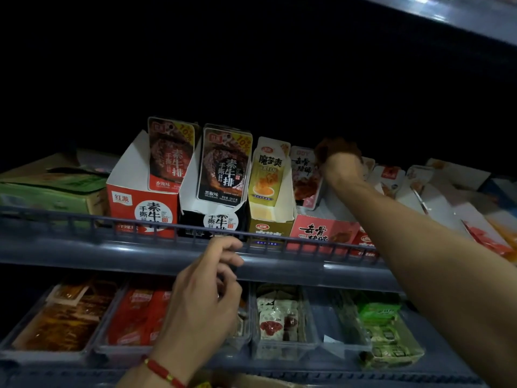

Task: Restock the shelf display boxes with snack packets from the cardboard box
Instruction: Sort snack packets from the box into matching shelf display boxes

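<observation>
On the upper shelf stands a red display box (321,231) with white-and-red snack packets (303,175) upright at its front. My right hand (342,169) reaches over the rail into this box, behind those packets. Its fingers curl around a dark brown snack packet (337,147) that is hard to make out in the shadow. My left hand (207,289) hovers in front of the shelf rail (84,222), fingers loosely curled and apart, with nothing in them. A strip of brown cardboard (251,382) shows at the bottom edge.
Left of the red box stand a yellow display box (268,228), a black one (212,219) and a red-and-white one (140,208), each holding packets. A green carton (47,191) lies far left. The lower shelf holds clear trays (282,345) of snacks. Another shelf (447,15) hangs overhead.
</observation>
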